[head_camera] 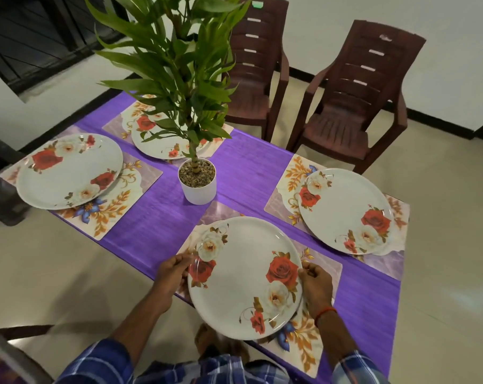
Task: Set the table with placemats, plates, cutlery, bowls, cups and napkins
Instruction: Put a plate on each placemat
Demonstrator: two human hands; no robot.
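Note:
A white plate with red and white roses [243, 278] lies on the nearest floral placemat [323, 275]. My left hand [171, 268] pinches its left rim and my right hand [315, 278] grips its right rim. Three more rose plates sit on their own placemats: one at the left [68, 170], one at the right [345, 210], and one at the far side [162, 146], partly hidden by leaves.
A purple cloth [157, 217] covers the table. A tall green plant in a white pot [197, 184] stands in the middle. Two brown plastic chairs [353, 106] stand beyond the far right side. Tiled floor surrounds the table.

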